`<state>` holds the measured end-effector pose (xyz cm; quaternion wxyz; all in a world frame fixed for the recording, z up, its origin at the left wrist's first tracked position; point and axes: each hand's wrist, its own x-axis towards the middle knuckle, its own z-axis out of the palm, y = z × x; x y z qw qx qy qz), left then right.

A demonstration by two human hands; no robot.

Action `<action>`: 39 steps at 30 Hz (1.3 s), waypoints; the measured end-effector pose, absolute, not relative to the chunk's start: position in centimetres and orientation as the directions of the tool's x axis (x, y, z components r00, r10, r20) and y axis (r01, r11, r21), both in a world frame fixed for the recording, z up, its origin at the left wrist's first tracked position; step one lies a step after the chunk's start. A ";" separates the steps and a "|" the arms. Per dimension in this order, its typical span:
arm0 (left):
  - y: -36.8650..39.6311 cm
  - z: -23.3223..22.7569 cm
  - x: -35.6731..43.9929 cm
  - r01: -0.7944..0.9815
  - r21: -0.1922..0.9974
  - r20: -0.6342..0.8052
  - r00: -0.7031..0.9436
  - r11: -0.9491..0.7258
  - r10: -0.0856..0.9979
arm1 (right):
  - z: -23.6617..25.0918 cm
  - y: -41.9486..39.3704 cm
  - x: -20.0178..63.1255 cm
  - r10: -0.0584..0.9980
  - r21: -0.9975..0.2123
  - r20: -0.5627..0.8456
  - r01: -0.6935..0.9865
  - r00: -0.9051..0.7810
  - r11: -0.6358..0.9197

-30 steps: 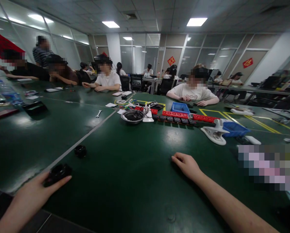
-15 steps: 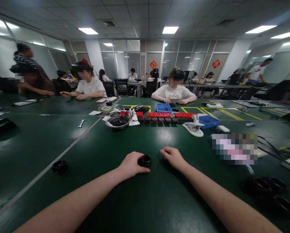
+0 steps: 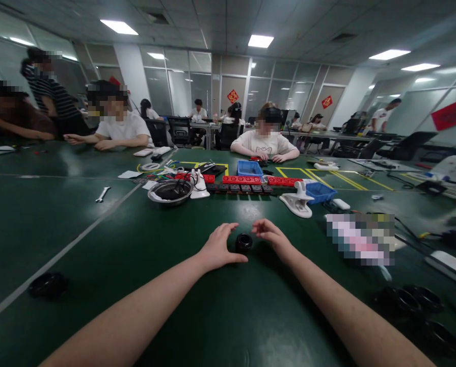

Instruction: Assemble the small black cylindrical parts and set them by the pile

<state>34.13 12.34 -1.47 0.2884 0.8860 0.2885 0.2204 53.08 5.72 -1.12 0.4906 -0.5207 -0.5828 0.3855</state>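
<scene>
- One black ring (image 3: 243, 243) is sitting on the green table (image 3: 147, 234) with its hole facing up, between the left hand (image 3: 218, 246) and the right hand (image 3: 273, 238).
- Handling it well is probably calling for light, even pressure from opposite sides, with the fingertips keeping low on the outer wall so that it isn't tipping.
- That curved, shiny wall is likely inviting slips, so closing slowly is seeming wiser than pinching hard at the top edge.
- The left hand is holding its thumb and fingers well apart, the thumb lying along the near side; whether skin is touching the ring, I cannot tell.
- The right hand is hanging half open just beside the ring, fingers loosely curving, gripping nothing; a gap is showing between them.
- Another ring (image 3: 49, 284) is lying well apart at the left, and several more rings (image 3: 439, 336) are clustering at the far right.
</scene>
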 end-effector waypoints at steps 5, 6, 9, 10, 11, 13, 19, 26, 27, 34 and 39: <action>13.3 -0.7 33.9 0.239 0.675 0.257 0.811 -0.698 0.526 | -1.3 5.4 53.4 0.967 -0.939 0.116 0.293 -0.227 0.181; 13.4 -0.7 34.0 0.225 0.676 0.261 0.818 -0.702 0.513 | -1.2 5.3 53.3 0.960 -0.929 0.086 0.327 -0.266 0.173; 13.4 -0.8 34.3 0.212 0.692 0.252 0.825 -0.691 0.505 | -1.0 5.2 52.8 0.952 -0.895 0.037 0.414 -0.305 0.167; 13.4 -0.9 34.4 0.210 0.700 0.246 0.826 -0.683 0.507 | -0.9 5.3 52.6 0.950 -0.880 0.033 0.442 -0.310 0.174; 13.4 -0.9 34.5 0.208 0.709 0.241 0.827 -0.674 0.508 | -0.9 5.4 52.5 0.947 -0.864 0.028 0.469 -0.319 0.183; 13.5 -1.0 34.6 0.199 0.726 0.233 0.830 -0.659 0.507 | -0.8 5.6 52.3 0.942 -0.832 0.018 0.518 -0.334 0.200; 13.1 -1.2 34.9 0.239 0.741 0.205 0.809 -0.627 0.551 | -1.4 6.0 52.4 0.964 -0.793 0.012 0.585 -0.265 0.171; 10.9 -1.8 35.9 0.423 0.694 0.292 0.575 -0.583 0.764 | -2.5 5.6 50.2 0.988 -0.500 0.114 0.866 0.101 -0.031; 10.6 -2.0 36.0 0.449 0.684 0.312 0.533 -0.575 0.787 | -2.6 5.5 49.7 0.978 -0.421 0.143 0.904 0.149 -0.076; 10.5 -1.8 36.1 0.441 0.666 0.341 0.538 -0.602 0.771 | -2.6 4.9 48.9 0.948 -0.323 0.274 0.944 0.161 -0.067; 11.8 -1.3 34.6 0.282 0.736 0.212 0.768 -0.615 0.605 | -2.3 4.7 51.3 0.972 -0.687 0.140 0.688 -0.190 0.234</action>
